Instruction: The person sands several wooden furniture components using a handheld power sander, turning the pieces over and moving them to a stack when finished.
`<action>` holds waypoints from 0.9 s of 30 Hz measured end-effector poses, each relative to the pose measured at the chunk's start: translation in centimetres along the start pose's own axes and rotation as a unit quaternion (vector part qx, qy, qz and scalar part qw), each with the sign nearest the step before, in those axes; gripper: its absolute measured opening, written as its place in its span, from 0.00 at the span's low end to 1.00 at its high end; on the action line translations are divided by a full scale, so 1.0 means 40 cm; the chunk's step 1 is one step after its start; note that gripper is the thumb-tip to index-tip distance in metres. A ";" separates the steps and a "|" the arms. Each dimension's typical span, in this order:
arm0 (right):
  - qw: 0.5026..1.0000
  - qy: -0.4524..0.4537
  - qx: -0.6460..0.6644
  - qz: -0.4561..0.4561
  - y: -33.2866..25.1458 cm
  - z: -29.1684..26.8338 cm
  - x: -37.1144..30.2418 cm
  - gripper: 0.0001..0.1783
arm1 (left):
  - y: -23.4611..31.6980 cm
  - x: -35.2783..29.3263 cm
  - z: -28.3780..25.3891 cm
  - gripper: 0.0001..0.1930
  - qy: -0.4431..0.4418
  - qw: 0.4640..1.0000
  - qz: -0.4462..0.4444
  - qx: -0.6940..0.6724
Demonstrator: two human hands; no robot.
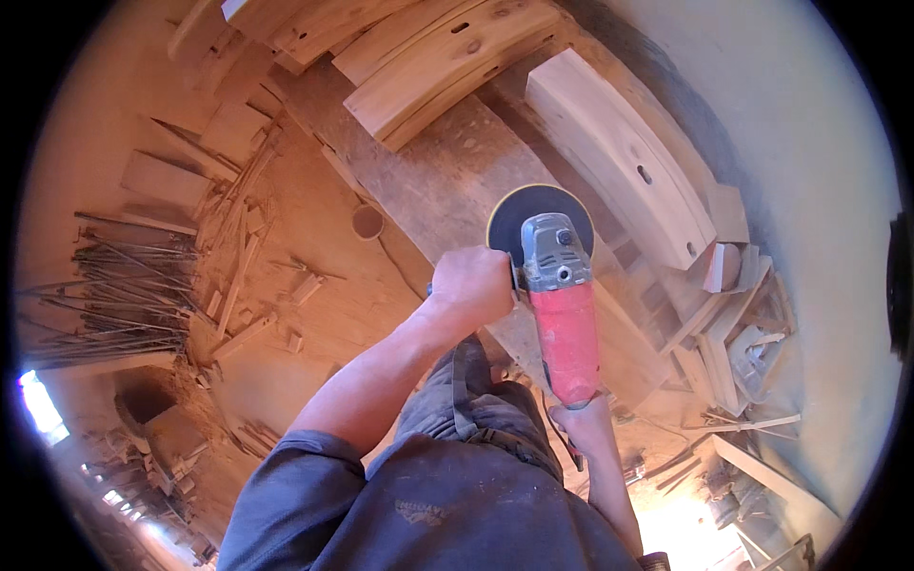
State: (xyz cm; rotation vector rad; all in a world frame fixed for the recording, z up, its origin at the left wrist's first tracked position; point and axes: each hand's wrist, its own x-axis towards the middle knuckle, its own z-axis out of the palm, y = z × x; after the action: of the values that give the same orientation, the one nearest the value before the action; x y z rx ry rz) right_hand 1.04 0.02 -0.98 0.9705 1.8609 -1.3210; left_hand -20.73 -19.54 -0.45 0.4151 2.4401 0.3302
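An angle grinder (564,333) with a red body and grey gear head lies across the middle of my view, held in both hands. Its round dark sanding disc (514,211), edged in yellow, shows at the far end above the workbench (443,176). Fingers closed, my left hand (473,285) grips the side by the head; most of the side handle is hidden in it. My right hand (583,422) wraps round the rear end, where a dark cord hangs down. Beyond the disc, to the right, lies a thick slotted wooden beam (624,152), apart from both hands.
More curved, slotted wooden pieces (452,62) rest at the far end of the bench. Wood offcuts (728,347) are heaped at the right by the pale wall (819,190). Left, a bundle of thin rods (133,285), a round container (367,223) and scattered scraps lie on the dusty floor.
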 end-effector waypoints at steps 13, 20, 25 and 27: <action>0.999 0.033 0.006 0.011 0.090 0.049 -0.054 0.11 | 0.003 -0.004 0.030 0.08 -0.019 0.993 0.102 -0.048; 0.998 0.021 0.060 -0.022 -0.045 0.105 -0.023 0.19 | -0.054 0.044 -0.035 0.10 -0.013 0.996 0.058 0.066; 0.997 0.073 0.035 -0.003 0.076 0.075 -0.072 0.18 | 0.053 0.026 0.049 0.09 -0.028 0.993 0.088 0.068; 0.994 0.079 0.075 -0.005 0.143 0.044 -0.109 0.17 | 0.121 0.007 0.087 0.08 -0.032 0.992 0.114 0.052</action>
State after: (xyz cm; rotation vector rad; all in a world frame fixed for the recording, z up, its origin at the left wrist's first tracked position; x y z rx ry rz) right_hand 8.30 -1.28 -0.55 1.1745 1.9059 -1.4438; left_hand -17.73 -14.53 -1.67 0.7410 2.3582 0.2809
